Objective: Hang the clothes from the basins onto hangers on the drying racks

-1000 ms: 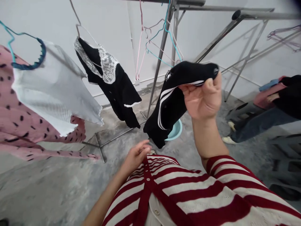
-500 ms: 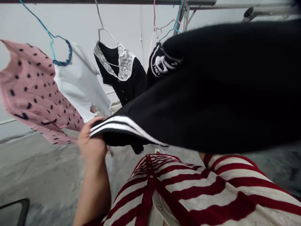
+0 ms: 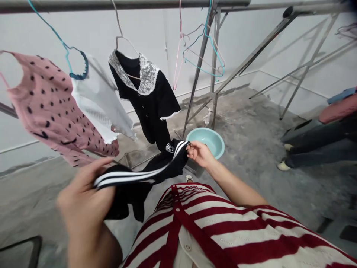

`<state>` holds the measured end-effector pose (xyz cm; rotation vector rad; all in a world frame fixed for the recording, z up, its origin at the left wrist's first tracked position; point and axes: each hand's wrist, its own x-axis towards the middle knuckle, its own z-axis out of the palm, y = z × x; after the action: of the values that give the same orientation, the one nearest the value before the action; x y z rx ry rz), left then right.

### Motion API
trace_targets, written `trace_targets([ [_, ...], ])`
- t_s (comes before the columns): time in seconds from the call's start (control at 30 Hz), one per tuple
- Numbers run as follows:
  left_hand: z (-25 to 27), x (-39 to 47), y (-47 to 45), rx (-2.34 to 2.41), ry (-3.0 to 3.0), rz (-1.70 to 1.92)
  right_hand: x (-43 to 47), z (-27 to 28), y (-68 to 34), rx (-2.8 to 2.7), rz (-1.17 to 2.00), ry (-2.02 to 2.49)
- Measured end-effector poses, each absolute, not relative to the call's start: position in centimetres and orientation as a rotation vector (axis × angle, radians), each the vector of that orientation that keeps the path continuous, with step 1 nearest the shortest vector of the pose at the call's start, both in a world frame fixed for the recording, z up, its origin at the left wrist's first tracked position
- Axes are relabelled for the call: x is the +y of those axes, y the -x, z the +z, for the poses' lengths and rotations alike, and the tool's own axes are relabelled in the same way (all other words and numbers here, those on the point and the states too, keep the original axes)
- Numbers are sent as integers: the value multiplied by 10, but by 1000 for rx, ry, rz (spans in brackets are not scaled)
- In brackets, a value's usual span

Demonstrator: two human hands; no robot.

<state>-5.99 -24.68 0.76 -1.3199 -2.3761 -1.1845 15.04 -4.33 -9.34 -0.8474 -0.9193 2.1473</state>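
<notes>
A black garment with two white stripes along its edge (image 3: 167, 169) is stretched between my hands, its body hanging down below the striped band. A white badge-like print shows near its right end. My left hand (image 3: 86, 193), somewhat blurred, is closed on the band's left end. At the other end my right hand (image 3: 199, 153) pinches the striped edge between thumb and fingers. Just beyond hangs a black top with a white lace collar (image 3: 164, 89) on a hanger. Whether the held garment is a shirt or a skirt I cannot tell.
From the metal rail (image 3: 83, 5) hang a pink spotted garment (image 3: 47, 96), a white top (image 3: 97, 96) and bare hangers (image 3: 205, 61). A light-blue basin (image 3: 221, 143) stands behind my right hand, near the rack's legs (image 3: 199, 74). Another person's legs (image 3: 320, 150) show at right.
The black garment, which was swung up wide across the right side, has dropped low in front of me. My right hand, hidden before, now shows gripping its striped edge. My left hand has come lower and nearer.
</notes>
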Motion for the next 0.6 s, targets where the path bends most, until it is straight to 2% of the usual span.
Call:
trace_targets([
  [0.1,-14,-231,45,-2495,1498,-1091,-49,-108,-152,-1278,1850,896],
  [0.27,-42,-216,21,-2345,2167,-947,-90,-101,-120,-2320,1476,165],
  [0.37,-32,-228,25,-2335,2379,-1000,-103,-113,-104,-2608,1622,-29],
  [0.5,-20,-253,51,-2555,2158,-1063,-94,-130,-109,-2644,1879,266],
  [0.6,-33,-266,71,-2652,2077,-883,-85,-122,-119,-2585,1836,545],
])
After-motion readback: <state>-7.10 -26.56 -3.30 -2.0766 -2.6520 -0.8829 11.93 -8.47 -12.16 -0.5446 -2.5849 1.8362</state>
